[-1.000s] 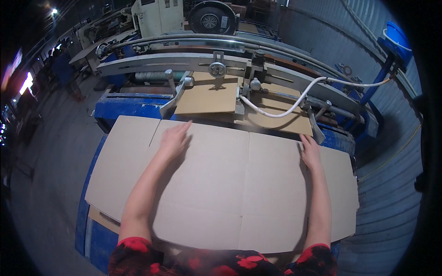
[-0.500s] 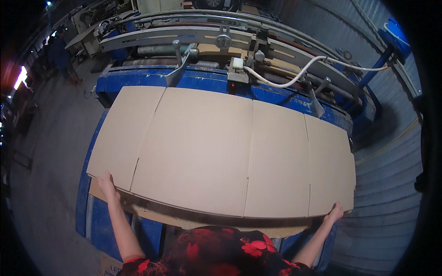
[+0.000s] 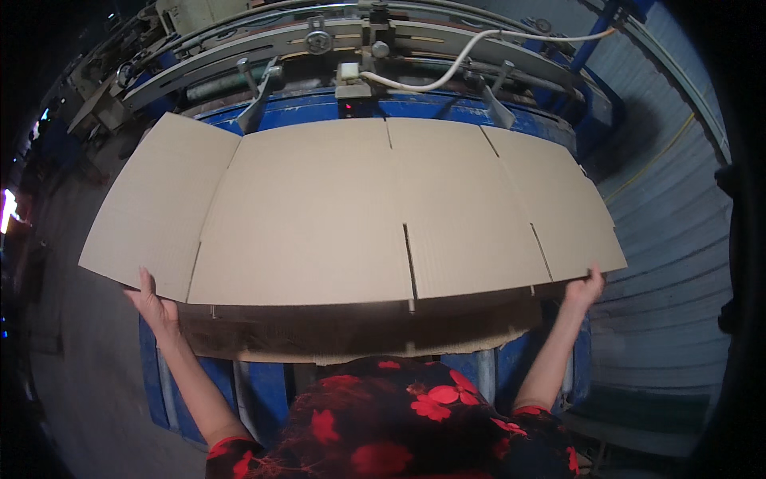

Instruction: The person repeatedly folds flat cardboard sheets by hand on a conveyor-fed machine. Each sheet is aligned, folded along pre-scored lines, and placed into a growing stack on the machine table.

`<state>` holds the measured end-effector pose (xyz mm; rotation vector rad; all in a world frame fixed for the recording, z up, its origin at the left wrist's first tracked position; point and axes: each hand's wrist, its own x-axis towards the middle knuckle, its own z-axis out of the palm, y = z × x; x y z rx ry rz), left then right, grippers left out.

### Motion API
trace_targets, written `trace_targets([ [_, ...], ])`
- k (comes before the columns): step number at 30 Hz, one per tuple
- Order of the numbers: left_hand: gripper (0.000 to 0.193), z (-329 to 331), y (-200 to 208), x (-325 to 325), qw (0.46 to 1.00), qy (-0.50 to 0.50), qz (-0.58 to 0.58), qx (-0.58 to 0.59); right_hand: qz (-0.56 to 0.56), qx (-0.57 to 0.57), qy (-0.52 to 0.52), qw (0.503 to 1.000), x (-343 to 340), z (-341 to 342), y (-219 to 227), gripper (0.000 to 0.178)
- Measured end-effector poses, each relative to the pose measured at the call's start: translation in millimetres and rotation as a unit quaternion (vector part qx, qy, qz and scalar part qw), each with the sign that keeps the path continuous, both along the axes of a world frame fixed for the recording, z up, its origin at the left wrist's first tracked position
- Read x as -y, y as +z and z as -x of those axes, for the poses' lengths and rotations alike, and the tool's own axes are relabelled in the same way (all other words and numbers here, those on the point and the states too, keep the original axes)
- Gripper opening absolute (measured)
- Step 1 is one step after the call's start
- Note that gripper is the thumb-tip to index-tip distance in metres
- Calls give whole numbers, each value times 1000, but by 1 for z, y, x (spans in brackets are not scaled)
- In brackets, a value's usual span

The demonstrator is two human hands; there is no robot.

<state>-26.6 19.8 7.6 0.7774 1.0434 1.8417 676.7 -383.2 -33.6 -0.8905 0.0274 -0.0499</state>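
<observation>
A wide, creased and slotted cardboard sheet [image 3: 311,215] spans the space before me, its near edge raised. At its near left corner my left hand [image 3: 154,310] grips the edge, thumb on top and fingers underneath. My right hand [image 3: 586,289] is closed on the near right edge in the same way. Below the lifted edge lies a darker brown cardboard piece [image 3: 359,335], in shadow, on a blue machine table [image 3: 267,391]. The far edge of the sheet lies close to the machine's blue front bar.
Beyond the sheet stands a machine with rollers, a long slotted metal rail [image 3: 223,68] and two angled metal guides [image 3: 255,104]. A small sensor box [image 3: 351,88] with a red light carries a white cable [image 3: 455,76]. A corrugated metal wall [image 3: 662,231] runs along the right.
The sheet's near edge has risen with both hands, opening a dark gap below it. Its left panel now tilts. The view has shifted, so the machine appears higher and further left.
</observation>
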Motion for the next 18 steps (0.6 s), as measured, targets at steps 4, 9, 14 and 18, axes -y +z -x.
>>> trace_targets([
  [4, 42, -16, 8, 11, 990, -117, 53, -54, 84, 2, 124, 989, -14, 44, 7, 39],
  [9, 36, -18, -10, 81, 942, -153, 58, -293, 391, 198, 147, 887, 18, 105, 39, 33],
  [14, 43, -95, -41, 93, 748, -184, -164, -616, 643, 571, 201, 469, -19, 151, 30, 52],
  [18, 52, -144, -38, 57, 650, -162, -276, -690, 644, 624, 193, 397, -70, 131, 19, 58],
])
